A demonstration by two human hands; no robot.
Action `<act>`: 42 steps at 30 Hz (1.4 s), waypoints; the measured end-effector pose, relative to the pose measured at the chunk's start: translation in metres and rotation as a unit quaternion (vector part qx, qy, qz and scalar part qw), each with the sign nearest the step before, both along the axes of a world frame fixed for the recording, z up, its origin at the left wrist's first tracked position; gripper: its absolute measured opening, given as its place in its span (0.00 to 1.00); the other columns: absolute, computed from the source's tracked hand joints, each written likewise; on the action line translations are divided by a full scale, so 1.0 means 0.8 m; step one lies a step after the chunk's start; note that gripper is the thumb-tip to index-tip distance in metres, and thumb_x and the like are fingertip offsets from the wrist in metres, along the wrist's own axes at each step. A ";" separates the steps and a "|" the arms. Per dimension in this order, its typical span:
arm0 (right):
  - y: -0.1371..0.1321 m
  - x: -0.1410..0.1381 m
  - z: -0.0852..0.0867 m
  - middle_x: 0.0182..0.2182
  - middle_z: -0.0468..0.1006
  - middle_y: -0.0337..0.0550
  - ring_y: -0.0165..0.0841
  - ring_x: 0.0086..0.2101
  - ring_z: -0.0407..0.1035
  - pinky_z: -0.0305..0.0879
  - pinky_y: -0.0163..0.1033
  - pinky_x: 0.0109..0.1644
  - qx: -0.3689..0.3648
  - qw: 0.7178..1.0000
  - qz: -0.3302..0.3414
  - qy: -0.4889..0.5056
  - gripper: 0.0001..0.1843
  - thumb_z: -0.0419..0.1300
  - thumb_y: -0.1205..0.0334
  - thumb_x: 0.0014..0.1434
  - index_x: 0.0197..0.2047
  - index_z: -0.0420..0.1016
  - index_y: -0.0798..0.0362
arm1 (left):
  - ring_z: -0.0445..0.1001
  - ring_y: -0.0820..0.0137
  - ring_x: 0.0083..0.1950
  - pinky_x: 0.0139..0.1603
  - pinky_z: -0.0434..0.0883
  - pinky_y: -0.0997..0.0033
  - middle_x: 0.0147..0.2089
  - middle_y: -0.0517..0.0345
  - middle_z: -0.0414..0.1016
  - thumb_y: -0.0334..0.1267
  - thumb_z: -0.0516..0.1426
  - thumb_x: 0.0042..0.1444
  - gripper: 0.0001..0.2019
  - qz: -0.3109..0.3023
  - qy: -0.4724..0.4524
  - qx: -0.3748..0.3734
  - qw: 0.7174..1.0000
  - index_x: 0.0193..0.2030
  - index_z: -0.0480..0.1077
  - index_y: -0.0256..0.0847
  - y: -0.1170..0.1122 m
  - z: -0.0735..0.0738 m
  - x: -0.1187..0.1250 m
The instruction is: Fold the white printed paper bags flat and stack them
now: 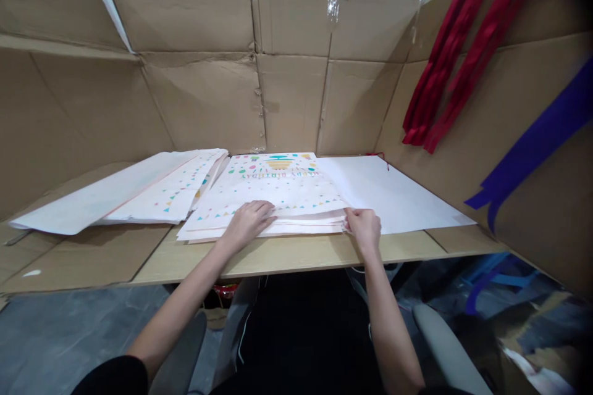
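Note:
A stack of white sheets printed "Happy Birthday" with a cake and small coloured shapes [287,188] lies in the middle of the table. My left hand [250,222] rests flat on the front part of the stack, its fingers stretched toward the right. At the front right corner, my right hand [364,227] pinches the edge of the top printed sheet, which is lifted slightly off the layers below. To the right, a plain white sheet [393,194] lies beside the stack. More printed sheets [162,197] lie overlapping on the left, one of them folded or turned over.
Cardboard walls [199,99] surround the wooden table [296,256] at the back and sides. Red ribbons [445,68] and a blue ribbon [532,142] hang on the right. Chair armrests [445,345] flank my body below the table edge.

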State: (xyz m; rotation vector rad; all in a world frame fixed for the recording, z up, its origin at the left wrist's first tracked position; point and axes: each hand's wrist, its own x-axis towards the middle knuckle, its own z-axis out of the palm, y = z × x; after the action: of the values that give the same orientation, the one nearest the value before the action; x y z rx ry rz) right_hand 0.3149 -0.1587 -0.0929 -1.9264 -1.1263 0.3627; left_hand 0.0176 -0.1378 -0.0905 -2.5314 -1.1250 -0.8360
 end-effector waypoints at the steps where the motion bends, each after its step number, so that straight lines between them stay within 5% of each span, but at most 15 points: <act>1: -0.002 0.004 0.005 0.20 0.72 0.49 0.42 0.29 0.70 0.64 0.43 0.35 -0.011 0.998 -0.029 -0.051 0.16 0.54 0.52 0.52 0.20 0.70 0.53 | 0.73 0.63 0.48 0.47 0.69 0.63 0.47 0.49 0.75 0.44 0.50 0.63 0.15 0.007 0.008 -0.008 1.000 0.47 0.70 0.38 -0.003 0.000 -0.006; 6: 0.007 0.004 0.008 0.31 0.73 0.50 0.44 0.36 0.69 0.63 0.43 0.38 0.038 0.993 -0.085 -0.074 0.18 0.54 0.47 0.52 0.38 0.66 0.53 | 0.73 0.62 0.48 0.46 0.68 0.62 0.48 0.49 0.75 0.42 0.46 0.64 0.16 0.067 0.010 -0.020 0.998 0.47 0.70 0.39 -0.012 -0.003 -0.036; 9: 0.026 0.005 -0.003 0.34 0.72 0.46 0.40 0.36 0.70 0.66 0.41 0.38 0.084 0.995 -0.022 0.045 0.22 0.56 0.50 0.49 0.44 0.61 0.52 | 0.72 0.62 0.48 0.47 0.68 0.62 0.48 0.49 0.74 0.40 0.44 0.64 0.16 0.088 0.003 -0.030 0.996 0.47 0.70 0.38 -0.015 -0.005 -0.049; 14: 0.048 0.013 -0.021 0.32 0.72 0.39 0.33 0.28 0.71 0.68 0.37 0.31 0.111 0.953 0.077 0.270 0.21 0.53 0.58 0.46 0.45 0.60 0.50 | 0.71 0.61 0.50 0.50 0.67 0.62 0.50 0.49 0.73 0.33 0.45 0.58 0.16 0.113 -0.010 -0.029 0.993 0.48 0.69 0.37 -0.012 -0.009 -0.058; 20: 0.044 0.022 -0.027 0.29 0.72 0.39 0.34 0.29 0.69 0.66 0.37 0.33 0.096 0.990 0.040 0.091 0.25 0.52 0.66 0.41 0.46 0.66 0.51 | 0.70 0.59 0.52 0.55 0.64 0.61 0.50 0.47 0.73 0.35 0.48 0.54 0.17 0.211 -0.110 -0.030 0.971 0.48 0.70 0.36 -0.008 0.000 -0.077; 27: 0.036 0.007 -0.015 0.32 0.73 0.45 0.39 0.34 0.68 0.61 0.39 0.38 0.029 0.999 0.025 -0.037 0.29 0.51 0.72 0.43 0.52 0.63 0.54 | 0.71 0.53 0.49 0.49 0.66 0.58 0.48 0.41 0.71 0.40 0.51 0.50 0.26 0.394 -0.195 -0.105 0.892 0.56 0.65 0.32 -0.014 0.003 -0.106; 31: 0.035 0.005 -0.011 0.30 0.72 0.43 0.37 0.32 0.67 0.60 0.37 0.37 0.036 0.999 0.026 -0.025 0.29 0.52 0.73 0.42 0.50 0.65 0.52 | 0.74 0.61 0.34 0.36 0.68 0.67 0.31 0.54 0.73 0.36 0.49 0.46 0.24 0.336 -0.335 -0.203 0.857 0.53 0.68 0.37 -0.010 -0.001 -0.114; 34: 0.033 0.005 -0.006 0.29 0.71 0.41 0.36 0.31 0.66 0.58 0.36 0.35 0.055 0.998 0.023 -0.034 0.30 0.51 0.74 0.41 0.50 0.66 0.51 | 0.69 0.65 0.24 0.27 0.64 0.72 0.19 0.63 0.66 0.34 0.50 0.41 0.28 0.306 -0.416 -0.202 0.832 0.54 0.67 0.38 -0.004 -0.004 -0.116; 42: 0.031 -0.010 -0.001 0.26 0.69 0.38 0.35 0.30 0.64 0.55 0.34 0.33 0.077 0.996 0.033 -0.034 0.32 0.50 0.74 0.38 0.50 0.66 0.51 | 0.72 0.67 0.23 0.24 0.62 0.75 0.20 0.66 0.65 0.32 0.51 0.41 0.24 0.313 -0.445 -0.144 0.827 0.49 0.67 0.41 -0.010 -0.007 -0.116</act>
State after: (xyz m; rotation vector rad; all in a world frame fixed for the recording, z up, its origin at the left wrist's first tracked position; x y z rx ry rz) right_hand 0.3069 -0.1340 -0.0938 -1.7804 -1.2287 0.2393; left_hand -0.0752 -0.1456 -0.0958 -1.6425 -2.3136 -1.7832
